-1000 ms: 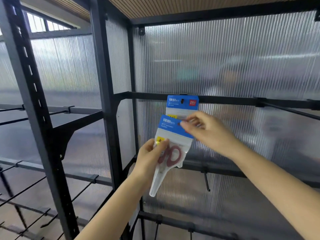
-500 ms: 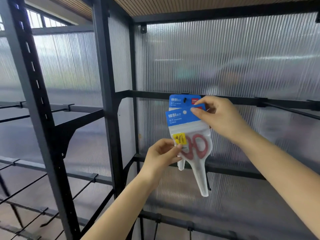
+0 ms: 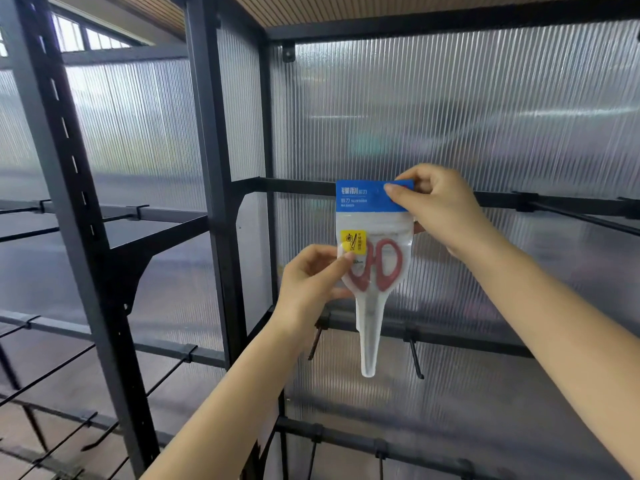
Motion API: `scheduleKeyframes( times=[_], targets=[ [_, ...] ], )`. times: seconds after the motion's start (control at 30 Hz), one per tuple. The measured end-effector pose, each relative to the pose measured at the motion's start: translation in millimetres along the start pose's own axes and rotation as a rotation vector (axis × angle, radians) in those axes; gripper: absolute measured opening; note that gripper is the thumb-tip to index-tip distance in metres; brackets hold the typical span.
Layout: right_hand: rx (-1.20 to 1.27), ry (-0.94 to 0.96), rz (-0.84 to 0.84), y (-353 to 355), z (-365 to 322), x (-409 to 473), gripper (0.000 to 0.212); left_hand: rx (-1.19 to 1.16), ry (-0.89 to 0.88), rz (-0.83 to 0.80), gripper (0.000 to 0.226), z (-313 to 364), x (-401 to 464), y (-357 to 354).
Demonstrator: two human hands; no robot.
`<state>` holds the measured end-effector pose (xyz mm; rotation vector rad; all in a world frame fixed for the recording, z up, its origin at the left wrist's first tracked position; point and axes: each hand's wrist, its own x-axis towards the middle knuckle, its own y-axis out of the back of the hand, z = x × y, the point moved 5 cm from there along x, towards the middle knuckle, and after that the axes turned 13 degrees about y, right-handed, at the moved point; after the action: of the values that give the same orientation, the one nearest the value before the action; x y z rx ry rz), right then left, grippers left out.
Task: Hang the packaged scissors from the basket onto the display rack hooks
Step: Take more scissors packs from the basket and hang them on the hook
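A packaged pair of red-handled scissors (image 3: pixel 375 258), in a clear pouch with a blue header card, hangs upright against the upper black crossbar (image 3: pixel 298 186) of the display rack. My right hand (image 3: pixel 436 206) pinches the header's top right corner. My left hand (image 3: pixel 311 278) pinches the pouch's left edge beside the yellow sticker. The hook under the header is hidden, and so is the package hung there earlier. The basket is out of view.
Black uprights (image 3: pixel 211 188) frame the rack, backed by ribbed translucent panels. Bare hooks stick out from the lower crossbar (image 3: pixel 415 358) under the package, and from the bars at left (image 3: pixel 166 372) and far right (image 3: pixel 581 216).
The package has swung from tilted to upright and risen until its blue header covers the one hung behind it. My right hand moved up to the crossbar, my left followed up and right.
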<state>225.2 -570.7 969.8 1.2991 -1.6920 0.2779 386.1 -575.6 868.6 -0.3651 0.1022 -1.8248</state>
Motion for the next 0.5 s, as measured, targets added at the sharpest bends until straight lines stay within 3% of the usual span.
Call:
scheduleKeyframes(
  times=[0.5],
  targets=[
    [-0.015,0.01,-0.011,-1.8,-2.6,-2.7,0.017,-0.06,0.035,0.021,0.005,-13.2,3.0,1.9]
  ],
)
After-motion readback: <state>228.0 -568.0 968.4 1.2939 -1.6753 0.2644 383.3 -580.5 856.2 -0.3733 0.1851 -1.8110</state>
